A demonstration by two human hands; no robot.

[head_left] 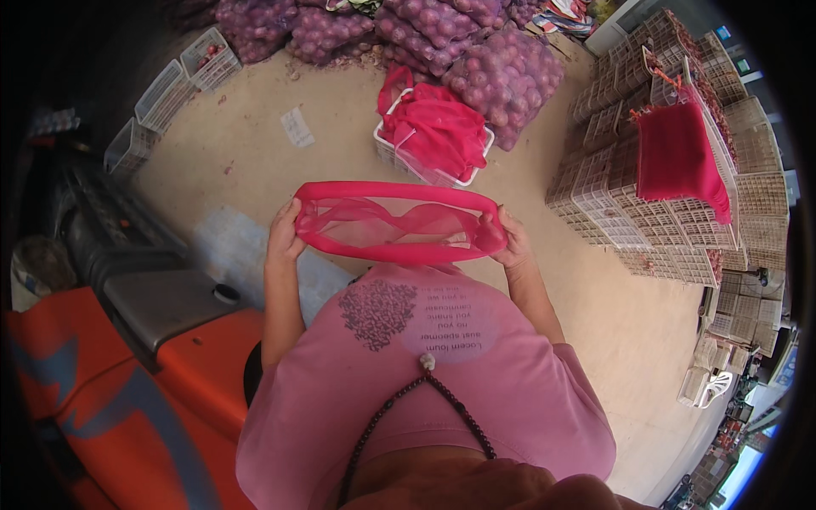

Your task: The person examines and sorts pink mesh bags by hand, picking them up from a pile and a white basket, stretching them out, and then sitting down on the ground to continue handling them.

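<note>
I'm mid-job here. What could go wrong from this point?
1. The left hand and right hand hold the red mesh bag open only at its two ends, so if either set of fingers loosens, the mouth could sag shut.
2. Red mesh is heaped above the rim of the white basket, so pieces might spill or snag.
3. The orange machine stands close on the person's left; a step that way could bump it.
</note>
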